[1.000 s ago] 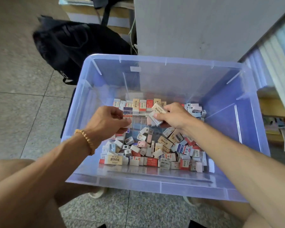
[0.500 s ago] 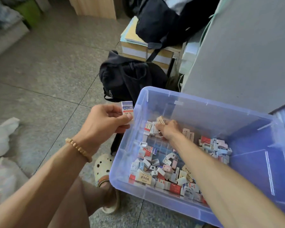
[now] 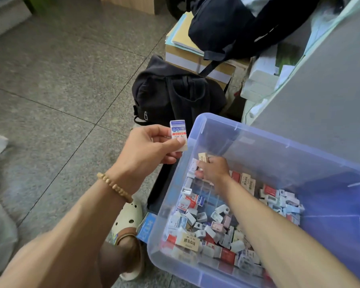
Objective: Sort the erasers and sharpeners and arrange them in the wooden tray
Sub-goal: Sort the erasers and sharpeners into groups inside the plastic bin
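A clear blue plastic bin [image 3: 258, 138] on the floor holds a heap of boxed erasers and small sharpeners [image 3: 208, 223]. My left hand [image 3: 150, 150] is outside the bin's left rim and pinches a blue, white and red eraser [image 3: 178, 132] between thumb and fingers. My right hand [image 3: 211, 169] reaches down into the far left part of the bin, its fingers curled round a tan eraser [image 3: 203, 157] among the pile. No wooden tray is in view.
A black backpack [image 3: 175, 94] lies on the tiled floor just beyond the bin. Behind it a cardboard box [image 3: 195, 57] carries papers and a dark bag [image 3: 237, 23]. A grey panel [image 3: 320, 100] stands at the right. A sandalled foot [image 3: 129, 225] rests left of the bin.
The camera swung left. My left hand lifted the blue and white eraser out of the bin to its left side. My right hand stayed in the bin, shifting to the far left pile.
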The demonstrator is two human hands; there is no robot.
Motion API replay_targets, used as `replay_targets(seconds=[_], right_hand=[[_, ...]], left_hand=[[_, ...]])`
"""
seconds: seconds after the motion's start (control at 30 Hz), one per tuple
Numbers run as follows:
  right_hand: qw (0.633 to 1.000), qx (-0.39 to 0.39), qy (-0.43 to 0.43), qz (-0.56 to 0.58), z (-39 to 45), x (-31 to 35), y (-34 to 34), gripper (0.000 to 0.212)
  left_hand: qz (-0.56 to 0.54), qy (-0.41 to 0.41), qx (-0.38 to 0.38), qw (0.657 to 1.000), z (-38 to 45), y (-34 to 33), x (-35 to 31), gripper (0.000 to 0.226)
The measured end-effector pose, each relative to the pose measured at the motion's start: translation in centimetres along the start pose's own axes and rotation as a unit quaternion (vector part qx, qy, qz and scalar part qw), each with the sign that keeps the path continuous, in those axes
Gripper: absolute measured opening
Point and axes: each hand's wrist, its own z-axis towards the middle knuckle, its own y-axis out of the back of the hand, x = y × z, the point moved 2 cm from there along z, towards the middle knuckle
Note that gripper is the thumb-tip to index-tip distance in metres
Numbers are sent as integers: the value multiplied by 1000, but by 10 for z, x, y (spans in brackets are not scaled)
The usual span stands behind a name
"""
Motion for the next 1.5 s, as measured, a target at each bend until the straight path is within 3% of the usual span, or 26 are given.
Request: replay_targets(seconds=[0.13, 0.33, 0.53, 0.63, 0.77, 1.0, 1.07, 1.17, 1.23, 1.33, 1.5], right_hand=[[999, 18, -31, 36, -6, -5, 5, 17], [996, -74, 13, -49, -5, -11, 8, 17], [995, -73, 12, -74, 5, -15, 1, 21], [983, -66, 43, -163, 4, -12, 6, 16], [964, -73, 128, -220, -13, 2, 16, 32], [948, -28, 302, -98, -93, 65, 56, 13], [938, 37, 337, -78, -116, 77, 62, 26], [902, 104, 388, -160, -137, 81, 65, 70], [874, 80, 426, -219, -141, 80, 64, 82], [855, 29, 461, -236, -145, 77, 70, 73], [869, -4, 447, -213, -137, 68, 88, 61]], left_hand=[[0, -5, 4, 1000, 2, -4, -5, 12], [18, -11, 8, 1000, 1, -6, -7, 8], [33, -18, 3, 999, 1, -4, -5, 8], [45, -17, 5, 999, 0, -5, -3, 11], [56, -25, 2, 998, 1, -6, -4, 6], [108, -31, 25, 993, -1, -20, -10, 9], [116, -29, 31, 992, -4, -24, -10, 10], [129, -32, 41, 990, -13, -30, -10, 11], [141, -35, 46, 988, -17, -33, -12, 11], [162, -39, 62, 984, -23, -42, -13, 11], [198, -51, 95, 974, -23, -65, -9, 8]])
